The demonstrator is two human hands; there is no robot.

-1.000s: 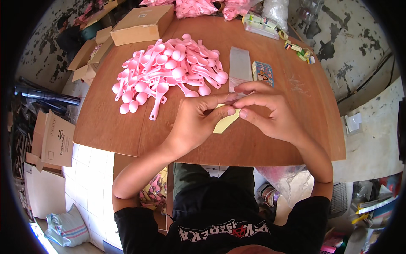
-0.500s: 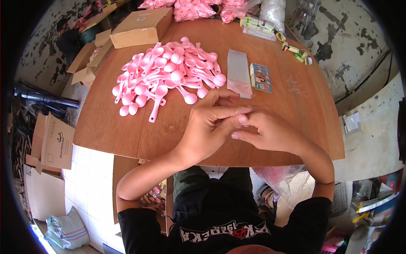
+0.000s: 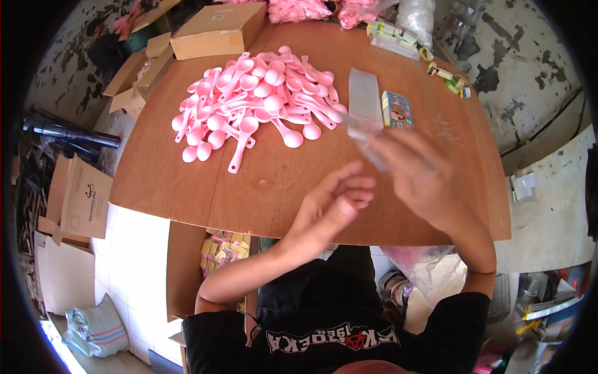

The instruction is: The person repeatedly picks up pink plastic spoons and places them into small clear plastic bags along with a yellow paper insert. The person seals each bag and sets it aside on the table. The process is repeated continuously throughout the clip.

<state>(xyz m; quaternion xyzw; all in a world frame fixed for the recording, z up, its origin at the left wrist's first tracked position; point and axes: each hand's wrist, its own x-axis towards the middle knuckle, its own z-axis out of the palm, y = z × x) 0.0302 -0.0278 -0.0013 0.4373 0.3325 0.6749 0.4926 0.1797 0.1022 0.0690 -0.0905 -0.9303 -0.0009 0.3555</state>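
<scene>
My right hand (image 3: 427, 181) is blurred with motion over the right part of the wooden table (image 3: 249, 187). Its fingertips pinch a clear plastic sleeve (image 3: 367, 142) just below a stack of clear sleeves (image 3: 364, 100). A small colourful box (image 3: 397, 109) lies right of that stack. My left hand (image 3: 333, 206) hovers near the table's front edge, fingers loosely curled and apart, holding nothing. A big pile of pink plastic spoons (image 3: 261, 100) lies to the left of both hands.
A closed cardboard box (image 3: 218, 28) stands at the table's far left, with open cartons (image 3: 134, 75) beyond the edge. Bags of pink items (image 3: 299, 9) and small packets (image 3: 392, 37) line the far side. Flat cartons (image 3: 78, 199) lean on the floor at left.
Both hands were joined over a small pale piece at the table's front. They have parted; my right hand moved up toward the sleeve stack and now holds a clear sleeve.
</scene>
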